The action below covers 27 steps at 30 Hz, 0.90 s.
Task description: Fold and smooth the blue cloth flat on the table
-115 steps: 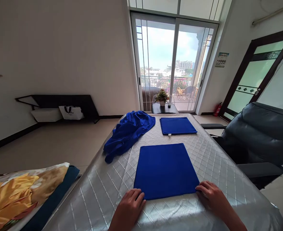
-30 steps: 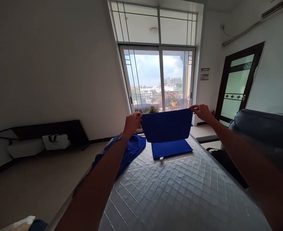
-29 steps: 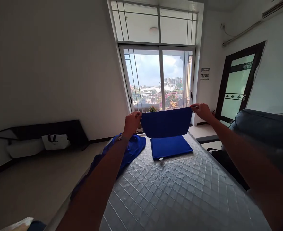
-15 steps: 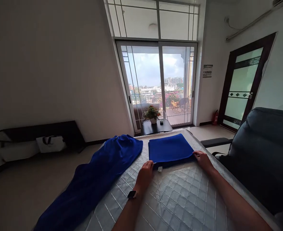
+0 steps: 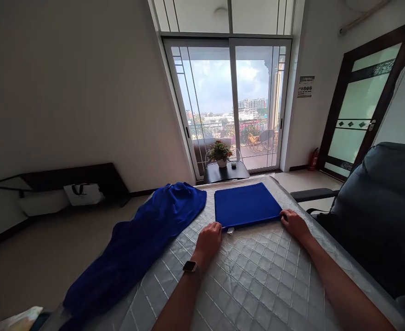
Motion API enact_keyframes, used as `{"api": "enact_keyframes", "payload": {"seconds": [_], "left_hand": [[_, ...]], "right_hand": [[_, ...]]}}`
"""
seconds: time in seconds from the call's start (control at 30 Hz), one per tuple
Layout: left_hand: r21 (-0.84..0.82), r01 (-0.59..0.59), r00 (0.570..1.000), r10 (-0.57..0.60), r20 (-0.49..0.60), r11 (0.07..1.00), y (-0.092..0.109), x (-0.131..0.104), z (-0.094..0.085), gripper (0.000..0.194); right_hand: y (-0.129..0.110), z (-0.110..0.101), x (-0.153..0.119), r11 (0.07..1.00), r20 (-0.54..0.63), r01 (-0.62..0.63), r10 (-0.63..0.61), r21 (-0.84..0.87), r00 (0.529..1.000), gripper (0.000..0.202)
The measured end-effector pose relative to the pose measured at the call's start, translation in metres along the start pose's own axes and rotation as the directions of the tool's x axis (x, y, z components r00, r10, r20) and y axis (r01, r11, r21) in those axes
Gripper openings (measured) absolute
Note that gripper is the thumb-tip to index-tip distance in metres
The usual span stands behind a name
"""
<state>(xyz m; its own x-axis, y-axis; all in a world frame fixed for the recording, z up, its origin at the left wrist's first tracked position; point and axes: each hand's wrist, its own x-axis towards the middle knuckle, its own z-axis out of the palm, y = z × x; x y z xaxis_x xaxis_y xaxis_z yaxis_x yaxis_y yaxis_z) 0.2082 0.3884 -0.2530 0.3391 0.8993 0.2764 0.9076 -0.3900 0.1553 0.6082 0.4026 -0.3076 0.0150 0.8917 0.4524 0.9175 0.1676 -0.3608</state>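
A folded blue cloth point(image 5: 247, 205) lies flat on the quilted, plastic-covered mattress point(image 5: 257, 271), with a small white tag point(image 5: 230, 231) at its near edge. My left hand point(image 5: 208, 240), a watch point(image 5: 189, 266) on its wrist, is closed on the cloth's near left corner. At the near right corner, my right hand point(image 5: 295, 224) pinches the same cloth. To the left, a second blue cloth point(image 5: 137, 248) is spread loosely in wrinkles along the mattress and over its left side.
Beyond the mattress stands a small dark table point(image 5: 226, 172) with a potted plant point(image 5: 221, 154). A black armchair point(image 5: 385, 207) is close on the right. A white bag point(image 5: 83, 194) rests by a low dark rack on the left.
The near edge of the folded cloth, slightly raised before, now lies down on the mattress. Both hands still hold its near corners. The camera view has tilted down a little.
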Motion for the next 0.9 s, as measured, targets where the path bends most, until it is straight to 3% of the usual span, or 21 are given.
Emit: {"api": "enact_keyframes", "payload": {"seconds": [0.1, 0.2, 0.33, 0.47, 0.57, 0.77, 0.9], "left_hand": [[0.013, 0.022, 0.996, -0.023, 0.081, 1.000, 0.003, 0.001, -0.013, 0.021], [0.016, 0.064, 0.987, -0.065, 0.150, 0.998, -0.006, 0.002, -0.031, 0.022], [0.064, 0.229, 0.958, -0.236, 0.164, 0.971, -0.050, -0.006, -0.063, 0.029], [0.140, 0.448, 0.875, -0.465, 0.132, 0.883, -0.105, -0.027, -0.087, 0.026], [0.155, 0.557, 0.814, -0.574, 0.094, 0.816, -0.131, -0.041, -0.091, 0.027], [0.055, 0.645, 0.762, -0.647, 0.026, 0.762, -0.142, -0.045, -0.092, 0.019], [-0.098, 0.627, 0.770, -0.634, -0.071, 0.773, -0.138, -0.039, -0.115, 0.021]], "right_hand": [[-0.007, -0.003, -0.001, 0.993, -0.040, 0.007, -0.012, -0.115, 0.999, 0.027], [-0.017, -0.003, 0.001, 0.985, -0.109, 0.082, -0.099, -0.153, 0.989, 0.032], [-0.027, 0.009, 0.002, 0.974, -0.084, 0.206, -0.214, -0.094, 0.973, 0.048], [-0.026, 0.027, -0.004, 0.980, 0.138, 0.190, -0.181, -0.059, 0.974, 0.055], [-0.020, 0.035, -0.007, 0.982, 0.184, 0.173, -0.158, -0.070, 0.970, 0.058], [-0.011, 0.039, -0.006, 0.979, 0.160, 0.197, -0.187, -0.054, 0.969, 0.060], [-0.009, 0.039, -0.006, 0.978, 0.118, 0.205, -0.199, -0.039, 0.973, 0.061]]}}
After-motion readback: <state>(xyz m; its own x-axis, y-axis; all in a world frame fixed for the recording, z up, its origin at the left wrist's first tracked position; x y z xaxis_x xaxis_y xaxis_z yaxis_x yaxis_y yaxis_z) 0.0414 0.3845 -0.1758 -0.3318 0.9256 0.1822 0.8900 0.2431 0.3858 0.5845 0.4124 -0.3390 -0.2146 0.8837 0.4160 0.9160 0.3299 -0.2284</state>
